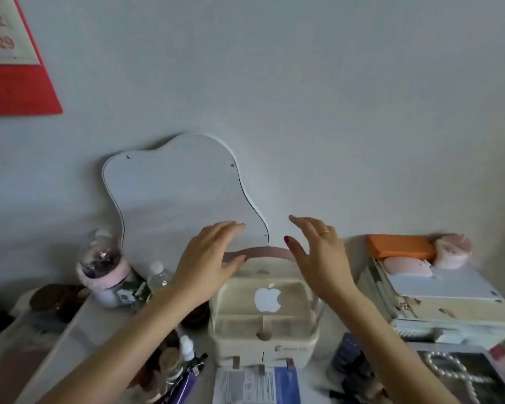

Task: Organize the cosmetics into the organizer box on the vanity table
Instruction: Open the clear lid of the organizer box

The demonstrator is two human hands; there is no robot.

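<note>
The cream organizer box [263,325] sits mid-bench, lid down, its pink handle [260,253] arching left to right across the top. The left hand [207,258] rests by the handle's left end, the right hand [318,252] hovers at its right end; both grips released, holding nothing. Small cosmetic bottles [175,363] stand front-left.

Single head-mounted wide-angle view, no second view to share coverage. Pitched forward and slightly down, so the wall [333,97] fills the upper half and the desk [94,322] is seen close along the bottom edge. Both forearms enter from below; fingers [231,227] are framed near centre, with the mirror [175,193] just behind them. Edges are bowed by lens distortion.
</note>
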